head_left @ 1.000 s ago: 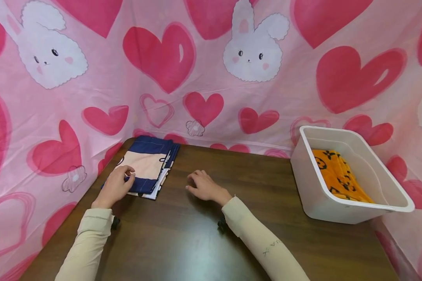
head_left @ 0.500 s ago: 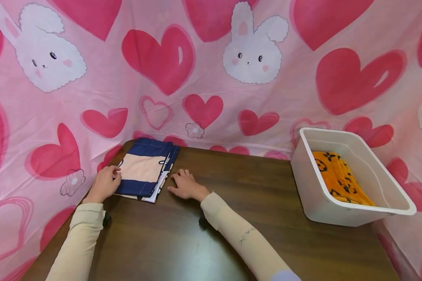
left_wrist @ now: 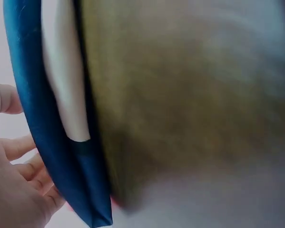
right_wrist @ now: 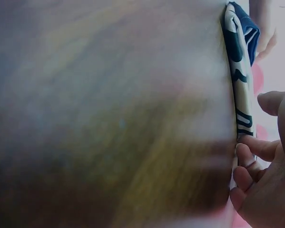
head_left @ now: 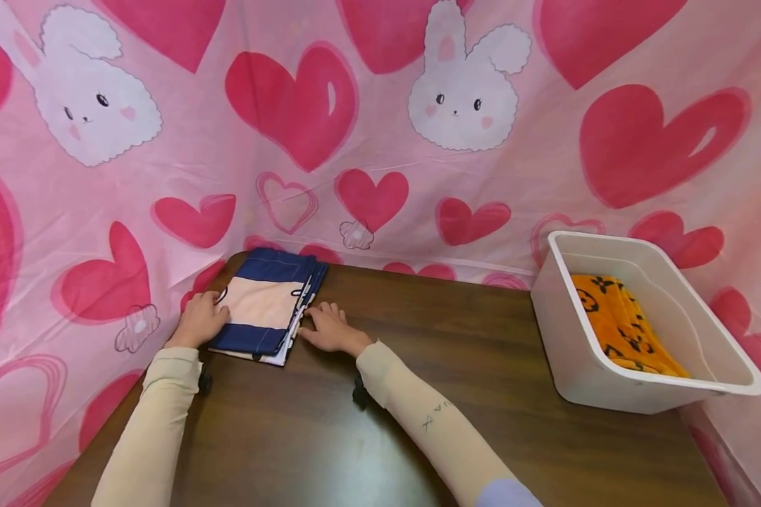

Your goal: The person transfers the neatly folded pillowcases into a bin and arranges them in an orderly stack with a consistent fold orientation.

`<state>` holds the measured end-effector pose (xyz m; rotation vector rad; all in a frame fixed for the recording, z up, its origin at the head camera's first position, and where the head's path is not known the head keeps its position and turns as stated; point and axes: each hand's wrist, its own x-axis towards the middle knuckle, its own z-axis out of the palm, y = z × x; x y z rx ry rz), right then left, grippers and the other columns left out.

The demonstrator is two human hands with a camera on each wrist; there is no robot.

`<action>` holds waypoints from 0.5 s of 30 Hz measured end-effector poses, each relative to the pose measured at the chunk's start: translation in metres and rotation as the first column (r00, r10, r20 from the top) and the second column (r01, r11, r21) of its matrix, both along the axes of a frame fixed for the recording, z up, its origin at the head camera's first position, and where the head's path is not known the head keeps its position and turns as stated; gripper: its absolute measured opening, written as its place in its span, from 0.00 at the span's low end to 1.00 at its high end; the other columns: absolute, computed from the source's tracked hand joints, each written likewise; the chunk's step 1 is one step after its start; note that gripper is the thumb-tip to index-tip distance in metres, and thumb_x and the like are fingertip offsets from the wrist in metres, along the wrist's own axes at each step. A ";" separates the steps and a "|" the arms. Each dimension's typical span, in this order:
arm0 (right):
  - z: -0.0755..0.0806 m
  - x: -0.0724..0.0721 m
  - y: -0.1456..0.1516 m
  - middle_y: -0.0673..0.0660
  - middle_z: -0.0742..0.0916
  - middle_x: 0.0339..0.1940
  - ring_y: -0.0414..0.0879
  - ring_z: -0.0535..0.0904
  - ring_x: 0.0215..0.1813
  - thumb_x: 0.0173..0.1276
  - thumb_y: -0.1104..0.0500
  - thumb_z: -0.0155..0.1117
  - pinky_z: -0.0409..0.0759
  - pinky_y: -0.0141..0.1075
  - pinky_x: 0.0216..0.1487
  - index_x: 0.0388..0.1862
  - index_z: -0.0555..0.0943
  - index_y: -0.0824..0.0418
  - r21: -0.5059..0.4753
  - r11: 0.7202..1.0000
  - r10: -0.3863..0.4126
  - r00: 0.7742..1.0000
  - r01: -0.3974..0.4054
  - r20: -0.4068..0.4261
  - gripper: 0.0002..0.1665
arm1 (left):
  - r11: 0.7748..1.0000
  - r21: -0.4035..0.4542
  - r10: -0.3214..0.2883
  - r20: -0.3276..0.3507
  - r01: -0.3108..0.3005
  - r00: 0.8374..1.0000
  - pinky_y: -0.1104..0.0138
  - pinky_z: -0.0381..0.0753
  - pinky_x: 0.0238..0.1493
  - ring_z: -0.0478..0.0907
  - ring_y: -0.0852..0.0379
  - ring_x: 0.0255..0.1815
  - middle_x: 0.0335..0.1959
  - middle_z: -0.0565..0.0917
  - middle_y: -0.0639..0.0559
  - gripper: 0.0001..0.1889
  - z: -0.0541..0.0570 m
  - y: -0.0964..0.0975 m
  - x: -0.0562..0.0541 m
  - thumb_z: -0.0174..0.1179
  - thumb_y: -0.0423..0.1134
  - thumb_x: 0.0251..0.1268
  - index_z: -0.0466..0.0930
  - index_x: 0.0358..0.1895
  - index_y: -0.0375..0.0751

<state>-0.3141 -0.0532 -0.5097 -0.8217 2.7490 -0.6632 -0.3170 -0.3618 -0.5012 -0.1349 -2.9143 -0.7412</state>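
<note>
A folded stack of printed cloth [head_left: 261, 304], navy blue with a pale peach panel, lies flat at the table's back left. White and black-patterned layers show along its right and near edges. My left hand [head_left: 199, 318] rests at the stack's left edge; in the left wrist view its fingers [left_wrist: 30, 166] lie loosely extended along the blue side. At the opposite edge, my right hand [head_left: 331, 327] touches the stack with its fingertips. The right wrist view has those fingers [right_wrist: 244, 178] slightly bent at the end of the patterned edge [right_wrist: 242, 90].
On the right of the brown wooden table [head_left: 418, 352] stands a white plastic bin [head_left: 615, 384]. Inside it lies an orange cloth [head_left: 628, 327] with dark print. A pink curtain [head_left: 380, 127] with hearts and rabbits hangs behind and along both sides.
My left hand has moved off the top of the stack to its left edge. The right hand has come leftward across the table to the stack's right edge.
</note>
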 end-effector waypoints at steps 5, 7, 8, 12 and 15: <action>0.000 0.000 -0.005 0.59 0.78 0.60 0.52 0.67 0.58 0.77 0.42 0.54 0.62 0.40 0.53 0.71 0.74 0.57 -0.026 1.000 -0.003 1.000 0.004 0.020 0.31 | 0.999 0.037 0.009 -0.008 -0.009 1.000 0.36 0.67 0.59 0.71 0.20 0.53 0.49 0.76 0.15 0.25 -0.005 -0.008 -0.003 0.50 0.35 0.67 0.70 0.54 0.09; 0.001 -0.001 -0.007 0.58 0.78 0.58 0.52 0.67 0.58 0.77 0.42 0.54 0.62 0.40 0.52 0.70 0.75 0.58 -0.037 0.999 -0.002 1.000 0.003 0.027 0.31 | 0.999 0.050 0.006 -0.017 -0.005 1.000 0.37 0.70 0.58 0.73 0.20 0.51 0.47 0.77 0.15 0.23 -0.006 -0.010 -0.004 0.49 0.33 0.67 0.71 0.53 0.08; 0.001 -0.002 -0.008 0.58 0.79 0.57 0.52 0.68 0.57 0.77 0.43 0.54 0.62 0.40 0.52 0.70 0.75 0.58 -0.041 0.999 -0.003 1.000 0.005 0.031 0.31 | 0.998 0.055 0.005 -0.012 -0.004 1.000 0.37 0.70 0.58 0.74 0.21 0.51 0.47 0.77 0.15 0.23 -0.006 -0.010 -0.004 0.49 0.32 0.67 0.71 0.52 0.08; 0.002 -0.005 -0.009 0.57 0.80 0.53 0.52 0.69 0.55 0.77 0.42 0.54 0.62 0.40 0.51 0.68 0.77 0.60 -0.061 0.998 -0.029 0.998 0.032 0.048 0.30 | 0.998 0.061 -0.011 0.015 0.010 1.000 0.37 0.70 0.60 0.73 0.20 0.52 0.48 0.77 0.14 0.21 -0.002 -0.007 -0.005 0.47 0.31 0.70 0.71 0.52 0.08; 0.001 -0.006 -0.009 0.57 0.81 0.54 0.52 0.69 0.56 0.77 0.42 0.54 0.63 0.42 0.54 0.65 0.78 0.61 -0.075 0.995 -0.053 0.997 0.058 0.064 0.30 | 0.998 0.059 -0.016 0.027 0.015 1.000 0.37 0.70 0.60 0.74 0.20 0.51 0.48 0.77 0.15 0.20 0.000 -0.004 -0.004 0.46 0.30 0.72 0.71 0.52 0.09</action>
